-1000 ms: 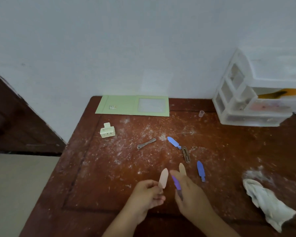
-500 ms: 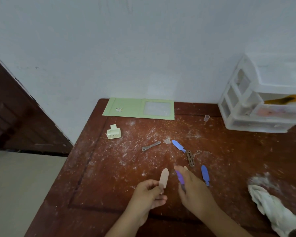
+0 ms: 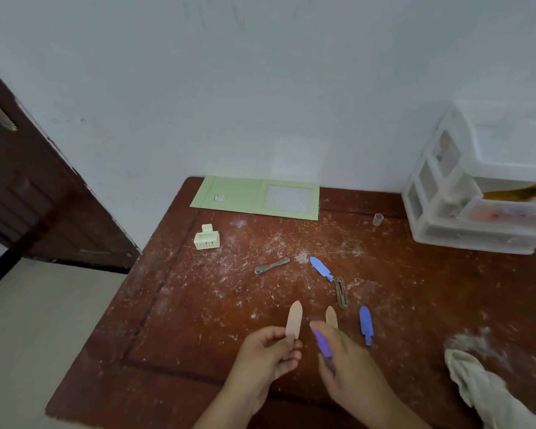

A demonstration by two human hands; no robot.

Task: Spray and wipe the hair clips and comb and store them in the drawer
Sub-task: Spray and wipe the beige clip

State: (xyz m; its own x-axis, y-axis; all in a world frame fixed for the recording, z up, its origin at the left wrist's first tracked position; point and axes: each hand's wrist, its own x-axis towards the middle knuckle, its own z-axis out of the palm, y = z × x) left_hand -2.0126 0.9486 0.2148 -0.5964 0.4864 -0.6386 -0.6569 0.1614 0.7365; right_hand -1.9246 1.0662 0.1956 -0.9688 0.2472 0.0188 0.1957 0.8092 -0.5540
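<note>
Low over the dusty wooden table (image 3: 174,320), the left hand (image 3: 265,356) pinches a peach clip (image 3: 293,320) by its lower end, tip pointing up and away; just beside it, the right hand (image 3: 350,370) grips a purple clip (image 3: 321,343) between thumb and fingers; a tan clip (image 3: 331,316) pokes out just beyond the right hand's fingers, and whether it lies on the table or touches the hand I cannot tell; a blue clip (image 3: 365,324) lies flat just right of that hand; further ahead, a brown snap clip (image 3: 341,291) lies beside a second blue clip (image 3: 321,268), the two nearly touching; ahead of the left hand rests a grey metal clip (image 3: 271,266); well ahead and to its left stands a cream claw clip (image 3: 207,238); a crumpled cloth (image 3: 489,388) lies off to the right of the right hand; far ahead and right sits the white drawer unit (image 3: 477,193), one drawer pulled out with something orange inside; a green card (image 3: 254,196) lies flat at the wall, a small clear cap (image 3: 377,219) near the drawers.
</note>
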